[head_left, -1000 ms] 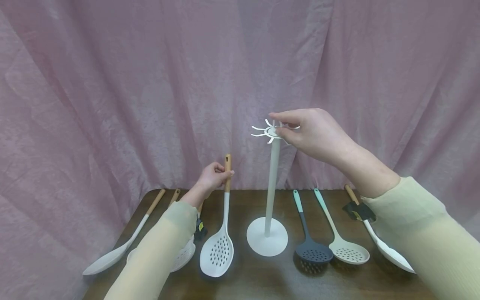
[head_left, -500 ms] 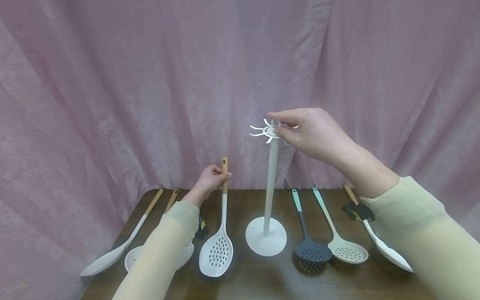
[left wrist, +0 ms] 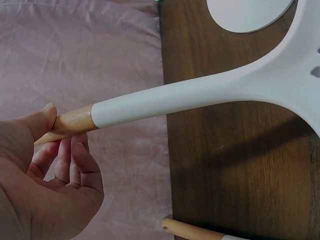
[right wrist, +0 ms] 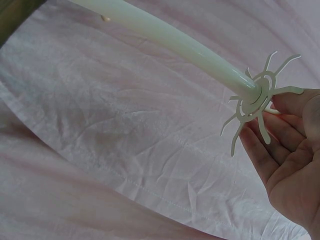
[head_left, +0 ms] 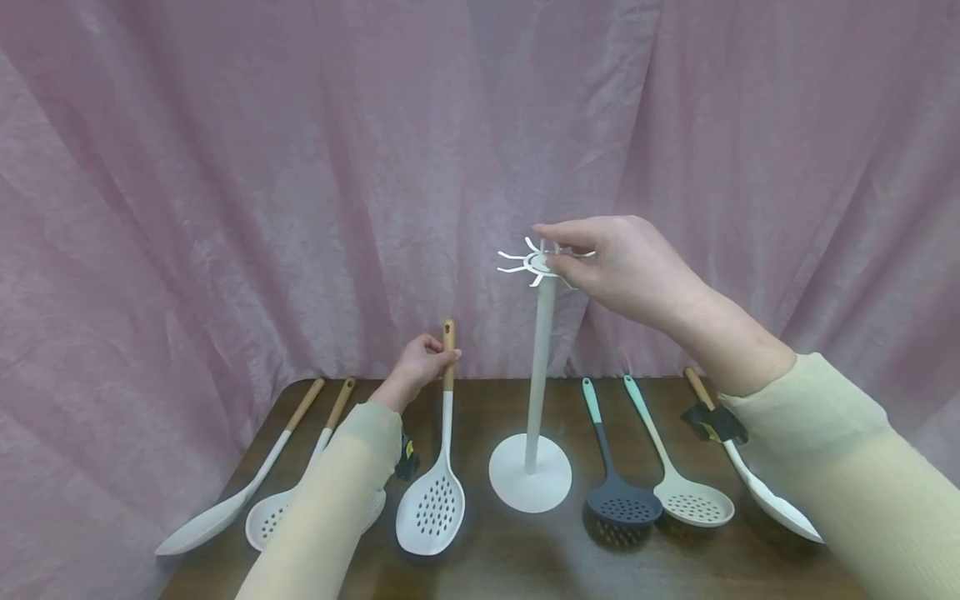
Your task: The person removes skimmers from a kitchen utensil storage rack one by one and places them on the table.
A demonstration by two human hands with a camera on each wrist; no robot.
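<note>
My left hand pinches the wooden end of the slotted spoon, thumb on one side and curled fingers on the other, as the left wrist view shows close up. The spoon stands almost upright, its white perforated bowl resting on the table just left of the stand's round base. Compared with a second ago I have lowered it a little: the top of the handle sat higher against the curtain then, and the bowl has slid slightly towards me and to the left.

My right hand holds the hook ring at the top of the white stand, thumb and fingertips pinching the hooks on its right side; from the right wrist view my fingers lie under the thin prongs. That grip has not changed across the three moments, and the stand remains upright in the middle of the table.

Left of the slotted spoon lie a white skimmer, more of which now shows beside my sleeve than before, and a long white spoon, both with wooden handles pointing to the curtain. Right of the stand lie a dark skimmer, a pale skimmer with a mint handle, and another white spoon carrying a dark tag, all unmoved
</note>
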